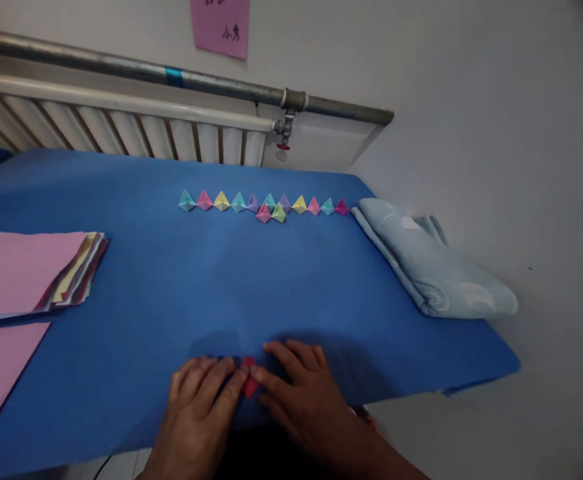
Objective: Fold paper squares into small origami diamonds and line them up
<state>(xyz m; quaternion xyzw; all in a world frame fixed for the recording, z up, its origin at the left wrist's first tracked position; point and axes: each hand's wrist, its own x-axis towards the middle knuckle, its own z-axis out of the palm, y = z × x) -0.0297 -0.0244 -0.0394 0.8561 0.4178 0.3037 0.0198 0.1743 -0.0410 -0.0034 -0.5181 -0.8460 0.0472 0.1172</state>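
Observation:
A small piece of red folded paper (pixel 249 383) lies on the blue table near its front edge, partly covered by fingers. My left hand (pixel 196 403) is closed at its left side, with the thumb and index finger pressing it. My right hand (pixel 307 393) holds the paper from the right between index finger and thumb, while its other fingers are stretched forward over the table. Farther back stands a row of small folded paper pieces in several colours, among them a yellow one (pixel 222 201). A pink piece (pixel 263 213) and a green one (pixel 279 213) sit just in front of that row.
Stacked coloured paper (pixel 31 270) lies at the left, with a pink sheet (pixel 1 373) nearer me. A folded pale blue cloth (pixel 421 260) rests at the table's right edge, by the wall. Behind the blue table (pixel 181 287) are a radiator (pixel 156 137) and a metal pipe (pixel 221 85).

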